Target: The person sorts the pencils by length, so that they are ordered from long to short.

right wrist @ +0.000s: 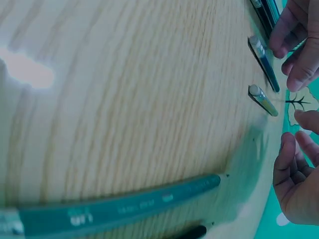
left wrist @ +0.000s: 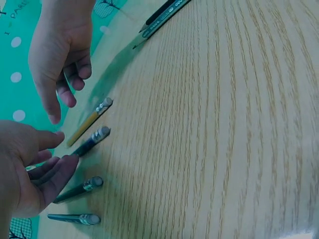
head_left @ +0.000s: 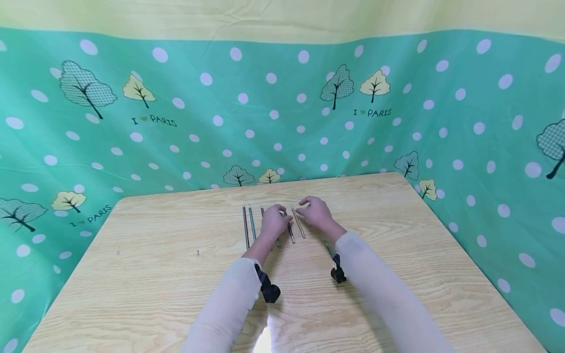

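Note:
Several pencils lie side by side on the wooden table, eraser ends toward me. My left hand [head_left: 274, 223] is over the row, with loosely bent fingers. In the left wrist view its thumb and fingertips come right up to a dark pencil [left wrist: 92, 141], a gap showing between them. Beside that lies a yellow pencil [head_left: 298, 224]. My right hand [head_left: 315, 212] hovers just right of the yellow pencil, fingers relaxed and holding nothing. Under the right wrist lie a green pencil [right wrist: 119, 205] and a black pencil [right wrist: 193, 232], their tips pointing away from me.
At the row's left end are a black pencil [head_left: 245, 228] and a teal pencil [head_left: 252, 220]. A tiny object [head_left: 197, 253] lies left on the table [head_left: 145, 284]. A green dotted curtain [head_left: 190, 117] hangs along the back and right edges.

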`<state>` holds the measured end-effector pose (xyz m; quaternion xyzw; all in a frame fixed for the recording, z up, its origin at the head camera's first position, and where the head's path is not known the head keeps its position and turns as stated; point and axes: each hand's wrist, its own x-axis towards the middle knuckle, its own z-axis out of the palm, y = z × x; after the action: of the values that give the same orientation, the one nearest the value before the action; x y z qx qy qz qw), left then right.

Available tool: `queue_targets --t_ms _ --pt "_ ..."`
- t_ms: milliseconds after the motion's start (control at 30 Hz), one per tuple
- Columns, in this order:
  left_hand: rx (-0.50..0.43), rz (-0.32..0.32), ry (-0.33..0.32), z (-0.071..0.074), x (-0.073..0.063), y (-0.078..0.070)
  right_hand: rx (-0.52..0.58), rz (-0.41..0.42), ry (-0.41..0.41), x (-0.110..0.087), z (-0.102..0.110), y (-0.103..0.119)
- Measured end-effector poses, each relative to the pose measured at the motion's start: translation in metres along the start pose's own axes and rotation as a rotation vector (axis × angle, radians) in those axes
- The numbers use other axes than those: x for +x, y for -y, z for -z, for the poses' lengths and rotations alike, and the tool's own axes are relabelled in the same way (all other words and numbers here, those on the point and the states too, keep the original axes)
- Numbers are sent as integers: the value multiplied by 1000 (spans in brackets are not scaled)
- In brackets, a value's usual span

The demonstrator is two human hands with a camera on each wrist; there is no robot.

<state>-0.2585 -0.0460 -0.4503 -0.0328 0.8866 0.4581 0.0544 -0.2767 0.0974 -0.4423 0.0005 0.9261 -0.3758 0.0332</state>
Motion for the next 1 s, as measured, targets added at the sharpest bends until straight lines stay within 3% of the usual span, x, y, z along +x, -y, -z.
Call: queue_targets --t_ms 567,1000 --pt "57 -99 16 5 -14 -10 56 8 72 -15 29 -21" --pt "139 -149 153 1 -37 -17 19 6 137 -39 51 -34"
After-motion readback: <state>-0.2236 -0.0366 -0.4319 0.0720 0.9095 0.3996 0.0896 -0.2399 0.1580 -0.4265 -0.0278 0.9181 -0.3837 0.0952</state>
